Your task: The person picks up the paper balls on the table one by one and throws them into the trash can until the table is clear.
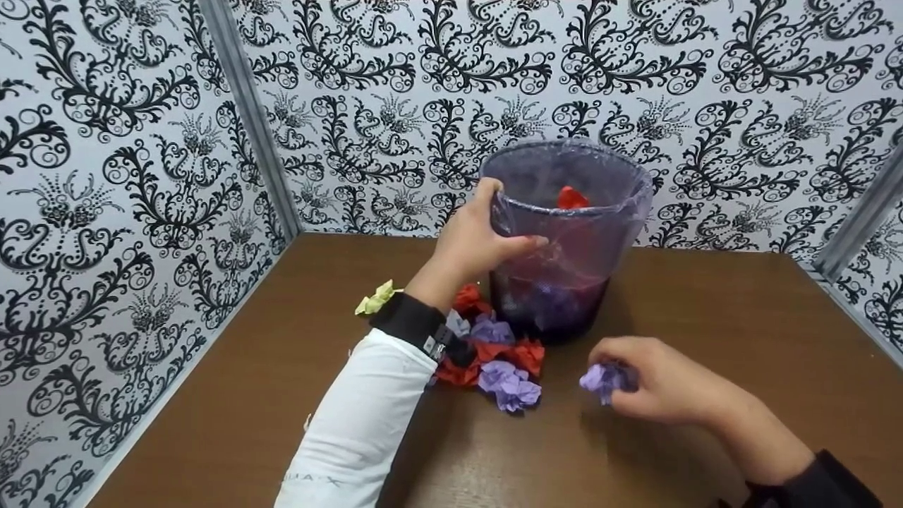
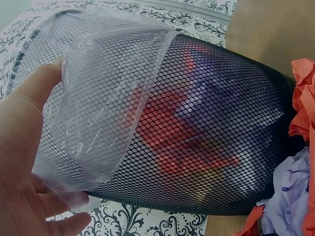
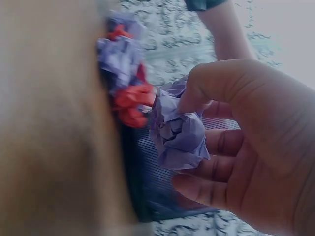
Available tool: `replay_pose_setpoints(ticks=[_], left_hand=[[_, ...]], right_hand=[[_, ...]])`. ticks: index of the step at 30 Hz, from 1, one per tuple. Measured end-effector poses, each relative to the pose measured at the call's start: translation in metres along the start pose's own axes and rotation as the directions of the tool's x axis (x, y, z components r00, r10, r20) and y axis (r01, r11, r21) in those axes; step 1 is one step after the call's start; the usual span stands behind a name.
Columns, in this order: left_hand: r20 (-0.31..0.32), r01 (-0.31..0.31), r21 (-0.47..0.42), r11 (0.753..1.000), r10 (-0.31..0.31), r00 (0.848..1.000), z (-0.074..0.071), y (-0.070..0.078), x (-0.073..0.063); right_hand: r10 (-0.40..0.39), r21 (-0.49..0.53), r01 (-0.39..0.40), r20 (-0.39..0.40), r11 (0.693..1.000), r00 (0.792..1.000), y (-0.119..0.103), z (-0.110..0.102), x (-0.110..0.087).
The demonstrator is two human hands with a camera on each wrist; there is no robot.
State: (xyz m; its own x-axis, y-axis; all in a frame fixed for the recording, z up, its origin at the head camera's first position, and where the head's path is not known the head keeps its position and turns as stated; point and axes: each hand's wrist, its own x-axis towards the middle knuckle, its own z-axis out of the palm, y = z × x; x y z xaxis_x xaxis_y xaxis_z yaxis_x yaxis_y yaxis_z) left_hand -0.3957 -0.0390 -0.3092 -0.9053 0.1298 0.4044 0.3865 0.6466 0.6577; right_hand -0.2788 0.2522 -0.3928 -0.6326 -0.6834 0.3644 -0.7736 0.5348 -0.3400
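A black mesh waste bin [image 1: 554,310] stands upright on the table, its rim wrapped in a clear plastic liner [image 2: 98,98]. My left hand [image 1: 469,236] grips the bin's left rim, thumb on one side and fingers on the other. Red, purple and yellow crumpled papers show through the mesh, and one red paper [image 1: 573,197] rises inside near the rim. To the right of the loose papers, my right hand [image 1: 670,381] pinches a purple crumpled paper ball [image 3: 179,137] between thumb and fingers, low over the table in front of the bin.
Several crumpled papers lie left of the bin's base, including a purple one [image 1: 509,386] and a red one [image 1: 529,356]. A yellow paper [image 1: 377,298] lies farther left, partly behind the left wrist. Patterned walls [image 1: 353,141] border the brown table [image 1: 719,303] at the back and left.
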Motion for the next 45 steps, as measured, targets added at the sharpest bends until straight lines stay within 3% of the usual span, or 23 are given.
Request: replay_pose_setpoints(ticks=[5, 11, 17, 20, 27, 30, 33, 39, 45], left_hand=[[-0.004, -0.007, 0.001, 1.0, 0.007, 1.0, -0.001, 0.001, 0.001], [-0.001, 0.002, -0.004, 1.0, -0.002, 1.0, 0.001, 0.002, -0.001], [0.009, -0.001, -0.017, 1.0, 0.001, 1.0, 0.002, 0.001, -0.002], [0.008, -0.007, -0.018, 1.0, 0.007, 1.0, 0.001, 0.001, -0.001], [0.009, -0.016, -0.018, 1.0, 0.016, 1.0, 0.0, 0.002, 0.0], [0.011, -0.015, -0.018, 1.0, 0.015, 1.0, -0.001, 0.002, 0.0], [0.009, -0.016, -0.016, 1.0, 0.016, 1.0, -0.001, 0.001, 0.001], [-0.012, -0.026, -0.002, 1.0, 0.026, 1.0, -0.001, -0.001, 0.0], [-0.006, -0.023, 0.002, 1.0, 0.023, 1.0, 0.0, -0.001, 0.0]], right_hand=[[-0.005, 0.008, 0.006, -0.116, 1.0, 0.993, -0.002, -0.031, -0.006], [0.006, -0.05, -0.019, -0.257, 0.999, 0.966, -0.004, -0.068, -0.021], [-0.057, -0.143, 0.013, -0.308, 0.99, 0.95, -0.004, -0.111, -0.022], [-0.036, -0.207, -0.03, -0.306, 0.978, 0.951, -0.007, -0.137, -0.014], [0.124, -0.279, -0.206, -0.286, 0.938, 0.95, -0.017, -0.193, 0.022], [0.199, -0.316, -0.272, -0.244, 0.909, 0.949, -0.02, -0.21, 0.042], [0.233, -0.358, -0.284, -0.179, 0.889, 0.956, -0.022, -0.223, 0.065], [0.294, -0.385, -0.306, -0.092, 0.871, 0.951, -0.026, -0.233, 0.112], [0.359, -0.32, -0.357, -0.053, 0.878, 0.932, -0.02, -0.222, 0.149]])
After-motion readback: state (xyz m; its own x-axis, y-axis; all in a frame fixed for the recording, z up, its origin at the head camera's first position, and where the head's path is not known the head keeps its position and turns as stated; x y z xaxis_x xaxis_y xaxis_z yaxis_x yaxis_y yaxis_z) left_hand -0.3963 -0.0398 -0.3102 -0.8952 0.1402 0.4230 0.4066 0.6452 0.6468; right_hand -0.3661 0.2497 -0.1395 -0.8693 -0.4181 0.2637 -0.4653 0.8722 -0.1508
